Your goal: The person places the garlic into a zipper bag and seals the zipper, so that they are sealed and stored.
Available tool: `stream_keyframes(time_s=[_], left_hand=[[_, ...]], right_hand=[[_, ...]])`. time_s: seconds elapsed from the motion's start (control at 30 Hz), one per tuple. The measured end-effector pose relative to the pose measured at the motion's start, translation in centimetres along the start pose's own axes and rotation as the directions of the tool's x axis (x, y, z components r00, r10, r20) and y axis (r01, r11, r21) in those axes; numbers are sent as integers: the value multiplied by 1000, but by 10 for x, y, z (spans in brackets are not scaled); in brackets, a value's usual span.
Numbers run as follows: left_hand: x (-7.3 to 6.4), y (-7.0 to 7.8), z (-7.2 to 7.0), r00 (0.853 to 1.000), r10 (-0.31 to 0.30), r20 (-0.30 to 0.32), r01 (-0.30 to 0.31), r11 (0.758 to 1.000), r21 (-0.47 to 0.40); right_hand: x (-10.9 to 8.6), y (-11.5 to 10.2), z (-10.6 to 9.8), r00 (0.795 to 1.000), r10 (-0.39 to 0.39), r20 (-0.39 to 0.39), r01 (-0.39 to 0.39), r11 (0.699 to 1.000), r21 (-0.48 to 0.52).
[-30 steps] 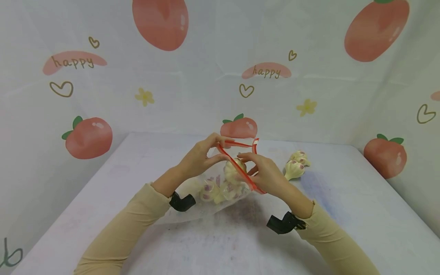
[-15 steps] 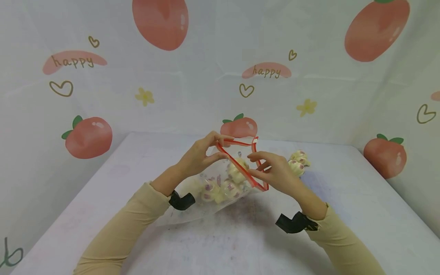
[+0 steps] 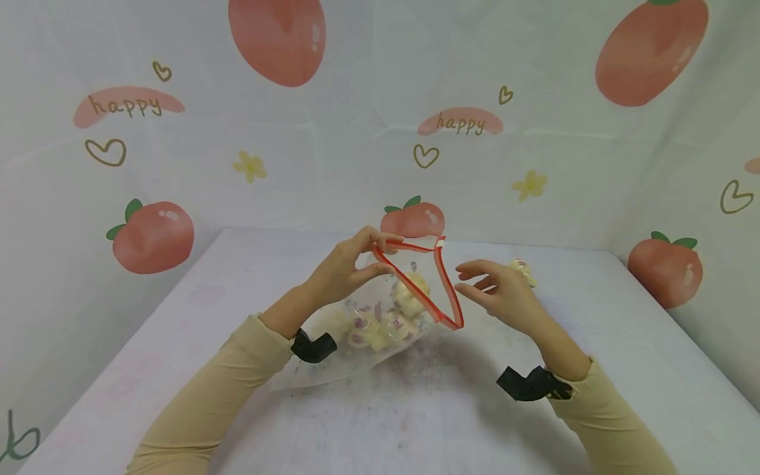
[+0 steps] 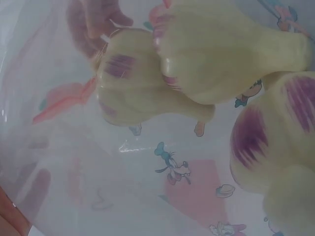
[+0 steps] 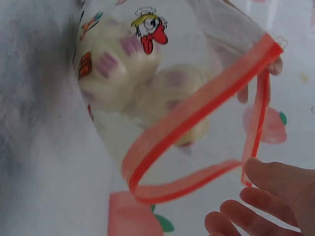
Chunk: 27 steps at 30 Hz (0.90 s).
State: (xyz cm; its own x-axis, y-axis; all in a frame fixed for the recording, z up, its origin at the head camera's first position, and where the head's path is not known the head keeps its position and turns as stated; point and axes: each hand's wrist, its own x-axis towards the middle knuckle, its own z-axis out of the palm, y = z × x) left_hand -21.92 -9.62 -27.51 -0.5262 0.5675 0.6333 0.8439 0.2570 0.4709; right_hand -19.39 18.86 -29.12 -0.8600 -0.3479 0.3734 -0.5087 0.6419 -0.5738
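Note:
A clear zip bag (image 3: 451,290) with a red-edged mouth leans on the table, its mouth spread and facing right. Inside lie several garlic bulbs (image 4: 226,49), cream with purple streaks; one garlic bulb (image 3: 410,295) sits close to the mouth. My left hand (image 3: 344,270) pinches the upper left of the red rim between thumb and fingers. Just right of the mouth, my right hand (image 3: 501,293) is held with fingers apart and nothing in them. Behind it a loose garlic bulb (image 3: 525,270) shows on the table, partly covered by the hand.
The pale table (image 3: 380,422) meets a white printed cloth (image 3: 332,145) at the back and sides. Black mounts sit on both wrists, the left mount (image 3: 315,347) overlapping the bag's lower left in the head view.
My right hand has let go of a garlic bulb inside the bag and moved out to the right. It now covers one loose bulb. The left hand stays at the rim.

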Motion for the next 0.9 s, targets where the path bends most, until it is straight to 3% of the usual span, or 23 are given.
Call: stream_keyframes(time_s=[0.2,0.33,0.57,0.9], left_hand=[[0,-2,1,1000,16,0,-16,1000,2],[-1,-2,1,1000,30,-9,-30,1000,10],[-1,-2,1,1000,21,-18,-20,1000,24],[-3,-3,1,1000,19,-8,-19,1000,-3]], right_hand=[[-3,13,-9,999,21,-36,-24,997,-67],[-6,25,-13,997,75,-36,-78,991,-105],[-9,46,-20,991,107,-77,-114,988,-101],[-16,69,-29,971,224,-83,-231,969,-92]])
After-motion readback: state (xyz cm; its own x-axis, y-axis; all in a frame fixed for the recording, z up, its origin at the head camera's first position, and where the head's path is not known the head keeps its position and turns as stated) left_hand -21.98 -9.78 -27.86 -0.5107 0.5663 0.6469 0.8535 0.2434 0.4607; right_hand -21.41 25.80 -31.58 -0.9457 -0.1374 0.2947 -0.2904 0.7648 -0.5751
